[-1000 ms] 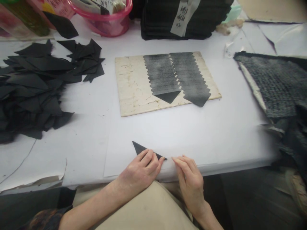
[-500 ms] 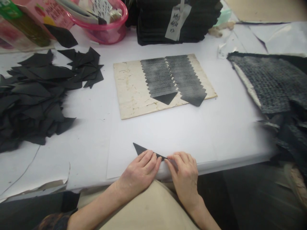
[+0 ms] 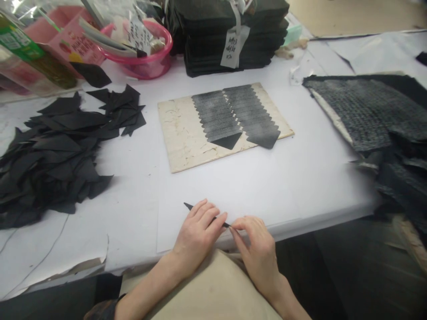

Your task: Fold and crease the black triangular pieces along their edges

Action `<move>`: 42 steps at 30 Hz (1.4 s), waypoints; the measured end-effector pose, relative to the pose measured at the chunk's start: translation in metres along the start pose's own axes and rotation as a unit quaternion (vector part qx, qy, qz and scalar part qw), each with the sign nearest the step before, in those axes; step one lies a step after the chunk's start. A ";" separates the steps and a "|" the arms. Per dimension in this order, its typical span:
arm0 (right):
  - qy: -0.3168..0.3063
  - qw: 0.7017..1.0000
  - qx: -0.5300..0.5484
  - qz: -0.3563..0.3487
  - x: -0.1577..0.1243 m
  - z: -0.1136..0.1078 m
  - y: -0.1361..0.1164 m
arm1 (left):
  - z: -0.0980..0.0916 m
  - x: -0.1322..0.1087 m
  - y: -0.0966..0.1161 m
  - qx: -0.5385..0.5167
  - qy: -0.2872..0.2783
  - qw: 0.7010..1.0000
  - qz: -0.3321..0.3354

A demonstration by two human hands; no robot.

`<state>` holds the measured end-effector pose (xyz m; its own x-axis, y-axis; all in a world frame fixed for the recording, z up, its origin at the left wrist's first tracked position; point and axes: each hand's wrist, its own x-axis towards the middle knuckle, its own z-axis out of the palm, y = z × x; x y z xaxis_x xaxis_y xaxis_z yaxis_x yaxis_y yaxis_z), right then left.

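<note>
A small black fabric triangle (image 3: pixel 189 206) lies near the front edge of the white table (image 3: pixel 267 186). My left hand (image 3: pixel 197 233) rests flat over most of it, fingers together and pressing down, so only its left tip and right end show. My right hand (image 3: pixel 255 246) pinches the piece's right tip between thumb and forefinger. Farther back, a cream board (image 3: pixel 182 129) carries two rows of overlapped grey-black pieces (image 3: pixel 233 115).
A large heap of black triangles (image 3: pixel 56 151) covers the left side. A pink basin (image 3: pixel 147 58) and cartons stand at the back left, a tagged stack of black material (image 3: pixel 230 35) at the back centre, dark woven fabric (image 3: pixel 376 115) on the right.
My right hand moved left to the triangle's right tip and pinched it. My left hand slid up over the piece, hiding more of it. The view tilted slightly.
</note>
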<state>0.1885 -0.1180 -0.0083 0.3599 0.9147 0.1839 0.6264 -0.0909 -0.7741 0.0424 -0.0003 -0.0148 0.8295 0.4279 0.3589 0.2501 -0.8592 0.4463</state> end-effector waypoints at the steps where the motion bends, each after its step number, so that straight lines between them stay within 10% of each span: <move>1: 0.007 1.000 0.017 -0.001 0.000 -0.002 -0.003 | -0.003 0.003 0.001 -0.044 -0.007 0.999 -0.016; 9: -0.033 0.978 0.167 0.120 0.005 -0.015 -0.021 | -0.025 0.006 0.016 -0.249 -0.017 0.962 -0.113; 42: -0.058 0.897 0.377 0.223 0.017 -0.023 -0.039 | -0.024 -0.001 0.033 -0.358 0.006 0.904 -0.234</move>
<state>0.1866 -0.1077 0.0388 0.3572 0.8924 -0.2757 -0.2234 -0.2050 -0.9529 0.0375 -0.0222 0.0189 0.7097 0.7045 -0.0006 0.1822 -0.1827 0.9661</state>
